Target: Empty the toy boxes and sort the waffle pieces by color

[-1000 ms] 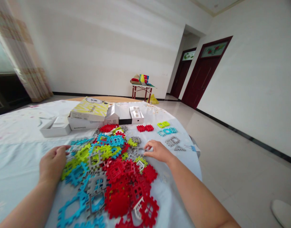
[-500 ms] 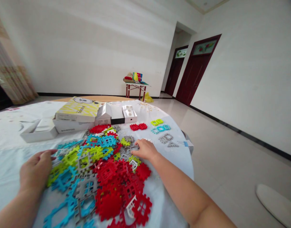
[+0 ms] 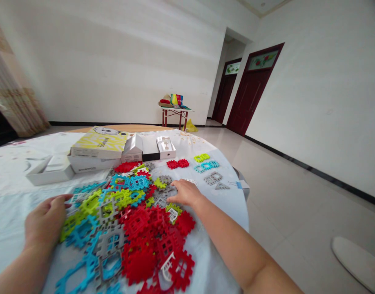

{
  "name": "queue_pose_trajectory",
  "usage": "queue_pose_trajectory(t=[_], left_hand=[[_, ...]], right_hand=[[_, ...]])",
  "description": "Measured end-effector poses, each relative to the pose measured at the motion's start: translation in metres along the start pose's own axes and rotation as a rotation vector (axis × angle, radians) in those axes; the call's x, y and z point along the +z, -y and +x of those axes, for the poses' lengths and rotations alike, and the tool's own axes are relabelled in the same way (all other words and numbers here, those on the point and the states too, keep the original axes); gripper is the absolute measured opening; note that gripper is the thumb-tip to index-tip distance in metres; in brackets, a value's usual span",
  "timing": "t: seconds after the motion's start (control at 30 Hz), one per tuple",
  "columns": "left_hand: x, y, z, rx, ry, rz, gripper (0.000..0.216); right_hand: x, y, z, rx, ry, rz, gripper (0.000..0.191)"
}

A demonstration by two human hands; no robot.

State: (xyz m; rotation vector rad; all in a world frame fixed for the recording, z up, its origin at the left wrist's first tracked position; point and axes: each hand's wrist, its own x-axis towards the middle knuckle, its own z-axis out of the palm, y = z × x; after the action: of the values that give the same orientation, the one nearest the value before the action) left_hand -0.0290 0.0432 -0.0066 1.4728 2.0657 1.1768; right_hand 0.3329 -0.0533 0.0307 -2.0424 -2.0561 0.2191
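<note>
Plain white walls (image 3: 129, 61) meet a glossy pale tiled floor (image 3: 297, 212) along black skirting (image 3: 313, 172), with two dark red wooden doors (image 3: 251, 94) on the right, a small red-legged side table (image 3: 175, 109) by the far wall and a beige patterned curtain (image 3: 10, 102) at the left.

Forearms (image 3: 236, 253) cut by bottom edge, right hand (image 3: 186, 193) covering part of grey tile (image 3: 161, 200), far table (image 3: 174, 110) clutter indistinct
</note>
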Motion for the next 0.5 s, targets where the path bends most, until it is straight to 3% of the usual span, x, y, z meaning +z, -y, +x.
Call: queue_pose_trajectory(t=[0.3,0.5], left_hand=[[0.0,0.0,0.002,0.014,0.005,0.038,0.045],[-0.001,-0.001,0.001,0.018,0.006,0.032,0.045]], right_hand=[[0.001,-0.015,0.0,-0.059,-0.045,0.06,0.048],[0.006,-0.009,0.0,-0.051,-0.087,0.026,0.042]])
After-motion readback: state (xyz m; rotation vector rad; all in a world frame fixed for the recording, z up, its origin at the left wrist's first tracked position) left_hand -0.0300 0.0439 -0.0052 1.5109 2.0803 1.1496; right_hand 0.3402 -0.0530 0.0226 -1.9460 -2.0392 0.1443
